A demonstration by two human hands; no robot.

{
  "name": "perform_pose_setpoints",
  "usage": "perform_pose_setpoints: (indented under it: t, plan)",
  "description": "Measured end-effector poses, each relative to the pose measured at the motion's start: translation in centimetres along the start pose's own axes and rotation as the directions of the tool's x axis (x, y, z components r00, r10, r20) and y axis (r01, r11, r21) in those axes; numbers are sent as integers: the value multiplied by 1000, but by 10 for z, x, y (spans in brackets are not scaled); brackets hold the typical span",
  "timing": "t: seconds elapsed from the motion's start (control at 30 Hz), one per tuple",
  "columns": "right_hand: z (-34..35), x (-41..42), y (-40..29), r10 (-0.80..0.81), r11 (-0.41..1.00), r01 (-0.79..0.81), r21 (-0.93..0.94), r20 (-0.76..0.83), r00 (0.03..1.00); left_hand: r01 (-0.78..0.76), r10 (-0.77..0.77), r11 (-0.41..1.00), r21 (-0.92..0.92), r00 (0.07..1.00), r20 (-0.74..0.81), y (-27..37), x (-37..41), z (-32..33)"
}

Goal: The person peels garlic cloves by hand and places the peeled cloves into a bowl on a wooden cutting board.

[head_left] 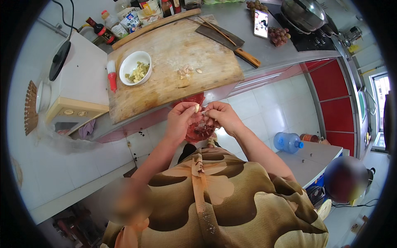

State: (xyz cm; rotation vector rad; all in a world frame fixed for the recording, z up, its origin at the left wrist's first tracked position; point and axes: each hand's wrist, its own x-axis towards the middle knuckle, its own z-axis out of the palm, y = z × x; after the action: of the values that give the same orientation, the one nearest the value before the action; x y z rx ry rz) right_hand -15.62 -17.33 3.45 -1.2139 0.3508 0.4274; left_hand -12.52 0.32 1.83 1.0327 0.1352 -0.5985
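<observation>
Between the thumb and fingers of my left hand [182, 119] is a pale garlic clove [197, 108]. My right hand [224, 117], close beside it, pinches a small whitish piece [203, 113], perhaps peel. Both hands are in front of the counter edge, above a red plastic bag or bin [198, 131] that they partly hide. On the wooden cutting board [164, 43] a white bowl [123, 68] holds yellow-green peeled cloves [138, 73]. Several unpeeled cloves [185, 70] lie to its right on the board.
A cleaver [217, 35] with chopsticks [221, 32] across it lies at the board's right. A red-handled brush [112, 81] is at the left edge, a rolling pin [155, 28] at the back. Beyond are bottles [102, 31], grapes [279, 36], a phone [260, 24] and a lidded pot [304, 15].
</observation>
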Motion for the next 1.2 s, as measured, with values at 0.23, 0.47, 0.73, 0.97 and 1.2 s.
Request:
perform_pose_setpoints:
  t: [0.23, 0.47, 0.73, 0.97, 1.2]
  plan:
    - [-3, -1, -3, -58, 996, 63, 62, -70, 996, 13, -15, 996, 88, 999, 30, 2, -1, 7]
    - [0, 3, 0, -65, 997, 65, 30, -22, 998, -56, 50, 971, 233, 998, 32, 4, -4, 5]
    - [-3, -1, 1, -72, 986, 68, -152, -18, 997, -126, 115, 911, 394, 992, 52, -5, -6, 3]
    - [-2, 0, -1, -73, 984, 72, -160, 1, 997, -136, 116, 904, 405, 991, 74, -1, -8, 6]
    - [1, 2, -1, -92, 995, 91, -26, -53, 994, -106, 86, 942, 319, 993, 78, 6, -6, 14]
